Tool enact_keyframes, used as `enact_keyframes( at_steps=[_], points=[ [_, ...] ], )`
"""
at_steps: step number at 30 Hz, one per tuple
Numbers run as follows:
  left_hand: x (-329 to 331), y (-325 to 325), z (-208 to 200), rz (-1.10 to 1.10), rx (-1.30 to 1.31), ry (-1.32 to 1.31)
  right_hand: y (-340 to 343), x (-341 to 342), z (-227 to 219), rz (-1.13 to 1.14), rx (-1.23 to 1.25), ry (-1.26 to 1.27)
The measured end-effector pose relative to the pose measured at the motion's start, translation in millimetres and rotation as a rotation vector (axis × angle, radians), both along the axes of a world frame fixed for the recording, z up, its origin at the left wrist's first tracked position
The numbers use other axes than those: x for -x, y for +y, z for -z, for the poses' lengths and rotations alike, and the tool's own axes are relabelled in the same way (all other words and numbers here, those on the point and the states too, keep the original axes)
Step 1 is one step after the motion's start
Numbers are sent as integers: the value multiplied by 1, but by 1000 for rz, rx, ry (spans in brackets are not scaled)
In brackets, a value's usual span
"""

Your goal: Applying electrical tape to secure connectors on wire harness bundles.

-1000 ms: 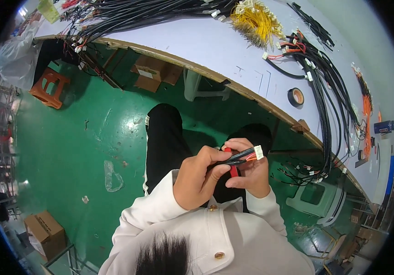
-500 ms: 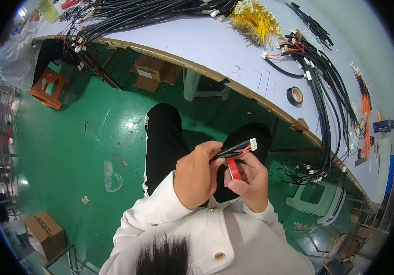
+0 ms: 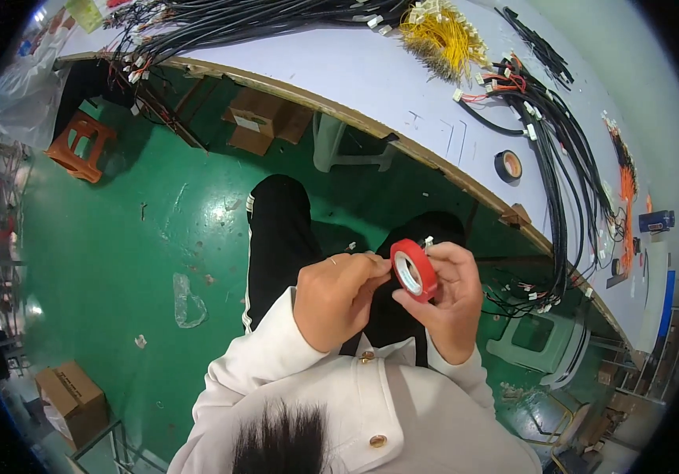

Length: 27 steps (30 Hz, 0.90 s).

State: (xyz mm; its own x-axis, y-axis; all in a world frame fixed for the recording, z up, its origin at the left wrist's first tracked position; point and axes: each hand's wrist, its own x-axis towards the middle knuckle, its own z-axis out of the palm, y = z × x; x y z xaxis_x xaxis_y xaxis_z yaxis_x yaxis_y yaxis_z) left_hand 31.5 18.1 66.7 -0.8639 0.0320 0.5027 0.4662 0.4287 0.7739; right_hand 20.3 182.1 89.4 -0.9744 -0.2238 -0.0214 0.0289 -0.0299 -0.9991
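Observation:
My right hand [image 3: 452,299] grips a roll of red tape [image 3: 433,276] by its side, the round core facing up toward me. My left hand [image 3: 338,299] is closed, its thumb and forefinger pinched together at the roll's left edge. Whatever lies between those fingertips is too small to make out. Just beyond the roll, near my right fingers, a small white connector [image 3: 428,241] shows. The black cable behind it is mostly hidden by the roll and my hands. Both hands are above my lap, short of the table edge.
Ahead, the white table [image 3: 339,75] carries black cable bundles [image 3: 564,158], a yellow wire bundle [image 3: 444,39] and a roll of black tape [image 3: 508,165]. A green stool [image 3: 530,341] stands at right, an orange stool [image 3: 80,146] at far left, a cardboard box [image 3: 75,403] lower left.
The red tape roll has turned from edge-on to face me and moved up in front of the cable. The cable, plainly seen in my fingers before, is now mostly covered. My right hand has shifted slightly right.

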Motion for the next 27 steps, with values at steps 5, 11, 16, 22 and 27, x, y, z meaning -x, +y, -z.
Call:
enact_keyframes(
  at_steps=[5, 11, 16, 22, 27],
  points=[
    [-1, -7, -6, 52, -81, -128, 5, 21, -11, -70, -862, 987],
    [-3, -10, -10, 93, -125, -329, 10, 46, -5, -194, -665, 1084],
    [1, -10, -5, 132, -377, -395, -1, 56, -3, -193, -546, 1055],
    [8, -23, 5, 145, 110, 138, -7, 56, -5, -209, -484, 965],
    [8, -26, -7, 138, 282, 275, -6, 53, -10, -247, -468, 852]
  ],
)
